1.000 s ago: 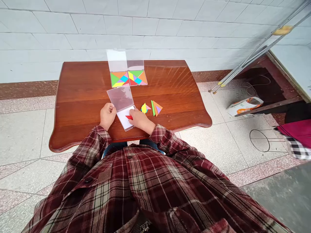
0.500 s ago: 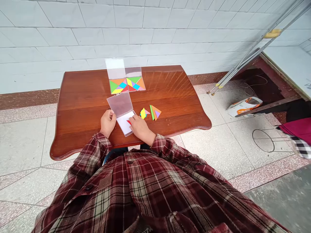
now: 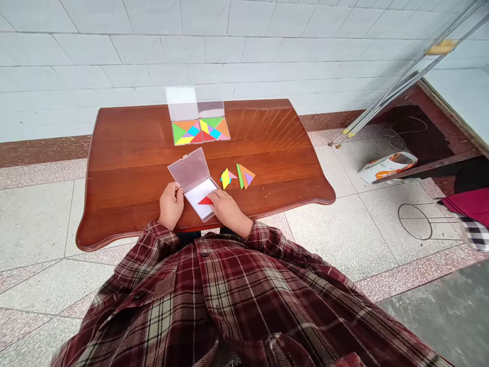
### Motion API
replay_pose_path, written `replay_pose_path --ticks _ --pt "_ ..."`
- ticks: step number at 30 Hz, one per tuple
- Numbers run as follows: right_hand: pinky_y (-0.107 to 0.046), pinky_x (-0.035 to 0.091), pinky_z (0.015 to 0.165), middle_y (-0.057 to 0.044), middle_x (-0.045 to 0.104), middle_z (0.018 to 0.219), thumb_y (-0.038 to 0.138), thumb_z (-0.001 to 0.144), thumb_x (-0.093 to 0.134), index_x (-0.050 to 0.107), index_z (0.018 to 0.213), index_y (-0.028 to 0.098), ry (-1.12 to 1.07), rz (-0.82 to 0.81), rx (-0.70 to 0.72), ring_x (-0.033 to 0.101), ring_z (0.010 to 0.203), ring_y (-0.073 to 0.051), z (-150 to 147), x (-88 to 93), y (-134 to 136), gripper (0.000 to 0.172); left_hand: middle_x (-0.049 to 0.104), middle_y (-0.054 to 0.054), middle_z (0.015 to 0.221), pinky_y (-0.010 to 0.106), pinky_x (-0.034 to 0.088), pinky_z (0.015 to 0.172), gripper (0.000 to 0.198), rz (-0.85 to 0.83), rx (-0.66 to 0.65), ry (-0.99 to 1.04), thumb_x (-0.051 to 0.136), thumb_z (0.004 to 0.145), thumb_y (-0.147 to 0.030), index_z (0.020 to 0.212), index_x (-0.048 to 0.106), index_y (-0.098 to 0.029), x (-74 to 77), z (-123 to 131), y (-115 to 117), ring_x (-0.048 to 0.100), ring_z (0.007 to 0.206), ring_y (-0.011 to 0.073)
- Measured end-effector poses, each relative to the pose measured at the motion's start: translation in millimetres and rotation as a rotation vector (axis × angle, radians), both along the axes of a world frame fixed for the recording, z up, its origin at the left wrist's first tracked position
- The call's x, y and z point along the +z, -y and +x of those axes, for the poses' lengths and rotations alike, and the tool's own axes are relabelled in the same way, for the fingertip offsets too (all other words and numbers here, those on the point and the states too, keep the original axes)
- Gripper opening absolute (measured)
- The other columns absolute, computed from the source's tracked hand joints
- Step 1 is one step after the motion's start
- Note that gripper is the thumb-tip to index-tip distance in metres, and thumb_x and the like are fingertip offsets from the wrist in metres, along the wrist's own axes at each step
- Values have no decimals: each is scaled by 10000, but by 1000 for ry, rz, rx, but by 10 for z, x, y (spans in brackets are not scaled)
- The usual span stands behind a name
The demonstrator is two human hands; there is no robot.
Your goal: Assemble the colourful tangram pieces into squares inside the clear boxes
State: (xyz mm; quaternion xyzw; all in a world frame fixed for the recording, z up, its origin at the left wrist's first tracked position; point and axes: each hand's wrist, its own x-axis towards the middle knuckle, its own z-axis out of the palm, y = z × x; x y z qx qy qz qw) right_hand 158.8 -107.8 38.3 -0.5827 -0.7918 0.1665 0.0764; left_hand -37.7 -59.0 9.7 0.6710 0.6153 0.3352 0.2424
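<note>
A clear plastic tangram case (image 3: pixel 196 199) lies open and tilted in front of me, its transparent lid (image 3: pixel 190 171) folded back and a white base showing. My left hand (image 3: pixel 171 205) is closed, fingers curled at the case's left edge by the hinge. My right hand (image 3: pixel 229 210) pinches a red triangle tangram piece (image 3: pixel 205 201) over the right part of the white base. Just right of the case, a small pile of tangram pieces has a yellow parallelogram (image 3: pixel 226 179) on top. Beside it are a green triangle (image 3: pixel 240 176) and an orange triangle (image 3: pixel 246 173) with a purple triangle on it.
Two filled tangram cases (image 3: pixel 187 133) stand side by side at the back of the brown wooden table (image 3: pixel 132 168), lids raised toward the tiled wall. Crutches (image 3: pixel 376 107) lean at the right, near a white and orange bag (image 3: pixel 387 165) on the floor.
The red triangle and my right hand have shifted slightly right and toward me, and more of the triangle shows. My left hand has moved slightly down along the case edge.
</note>
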Motion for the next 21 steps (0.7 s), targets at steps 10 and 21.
replay_pose_path --ticks 10,21 --pt "-333 412 930 -141 621 1097 176 974 384 646 1067 107 95 -10 -61 547 1016 -235 50 56 -308 287 604 34 846 305 425 763 106 -4 12 2 436 850 -288 878 490 -203 12 52 -14 559 787 166" --pt "-285 460 803 -121 603 1126 192 994 308 597 1113 136 167 -63 -212 590 988 -208 60 86 -294 318 611 30 845 307 429 753 97 0 7 14 441 843 -280 889 486 -207 -3 48 -21 561 763 163"
